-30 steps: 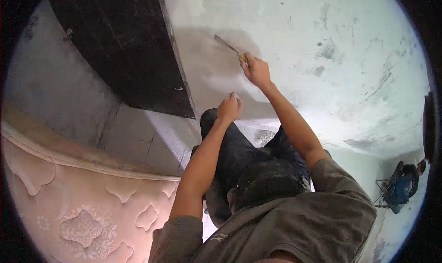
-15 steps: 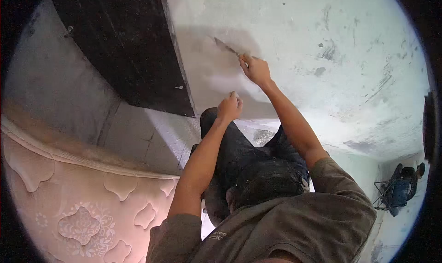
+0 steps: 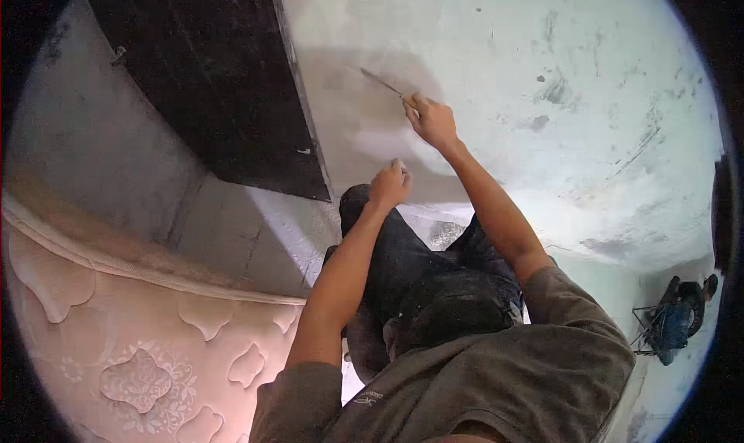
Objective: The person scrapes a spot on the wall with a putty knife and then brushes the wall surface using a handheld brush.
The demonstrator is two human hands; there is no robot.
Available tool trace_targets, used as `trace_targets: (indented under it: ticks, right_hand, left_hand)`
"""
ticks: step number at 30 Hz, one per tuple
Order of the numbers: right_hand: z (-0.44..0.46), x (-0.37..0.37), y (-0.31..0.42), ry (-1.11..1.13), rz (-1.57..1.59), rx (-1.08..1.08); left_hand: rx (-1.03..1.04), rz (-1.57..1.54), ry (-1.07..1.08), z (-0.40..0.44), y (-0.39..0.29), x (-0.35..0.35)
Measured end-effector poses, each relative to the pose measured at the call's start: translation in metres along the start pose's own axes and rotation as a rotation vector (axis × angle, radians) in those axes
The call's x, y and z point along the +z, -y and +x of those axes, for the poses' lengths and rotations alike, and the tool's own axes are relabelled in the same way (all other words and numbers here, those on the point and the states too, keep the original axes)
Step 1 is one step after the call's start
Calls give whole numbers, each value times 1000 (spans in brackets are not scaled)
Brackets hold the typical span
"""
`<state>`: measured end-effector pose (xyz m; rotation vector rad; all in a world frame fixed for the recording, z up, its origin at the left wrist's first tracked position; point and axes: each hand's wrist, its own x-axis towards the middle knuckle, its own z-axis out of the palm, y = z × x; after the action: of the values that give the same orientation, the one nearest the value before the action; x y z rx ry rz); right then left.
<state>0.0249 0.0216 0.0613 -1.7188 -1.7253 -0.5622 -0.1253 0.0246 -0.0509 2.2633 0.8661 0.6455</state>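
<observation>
My right hand is wrapped round the handle of a putty knife, whose thin blade points up and left at the wall. The blade lies at or close to a shaded, damp-looking patch of the wall; whether it touches is hard to tell. Lower and to the left, my left hand is closed above my knee, with something small and pale at its fingertips that I cannot make out.
A dark door with a small metal latch stands at the left of the wall. A pink quilted mattress fills the lower left. Pale floor tiles show between them. At the far right is a folding chair with dark things on it.
The putty knife's blade has tilted and its tip has shifted slightly downward, now seen more edge-on. My left hand has barely moved and stays closed.
</observation>
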Motion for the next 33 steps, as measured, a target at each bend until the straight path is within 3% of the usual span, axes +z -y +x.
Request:
trace_targets:
  ticks: [2, 5, 8, 11, 14, 17, 21, 23, 26, 30, 33]
  right_hand:
    - [1, -3, 6, -113, 78, 68]
    - [2, 0, -2, 45, -13, 1]
    - [0, 0, 5, -117, 147, 90]
    - [0, 7, -4, 15, -48, 22]
    - [-1, 4, 2, -93, 88, 131]
    - [2, 2, -3, 114, -6, 95]
    - [-1, 6, -2, -115, 72, 111]
    - [-1, 4, -5, 131, -57, 72]
    - [-4, 4, 1, -42, 77, 115]
    - [-4, 7, -4, 70, 7, 56]
    - [0, 11, -7, -66, 68, 117]
  left_hand:
    - [17, 7, -31, 4, 1, -2]
    - [18, -1, -30, 0, 0, 4]
    - [38, -3, -52, 6, 4, 1]
    - [42, -3, -58, 2, 3, 7]
    - [39, 1, -63, 5, 4, 3]
    - [37, 2, -58, 0, 1, 5]
    - [25, 7, -52, 2, 0, 1]
    - [25, -3, -49, 2, 0, 4]
    - [31, -2, -49, 3, 2, 1]
    - [-1, -2, -12, 1, 0, 2]
    - [37, -26, -45, 2, 1, 1]
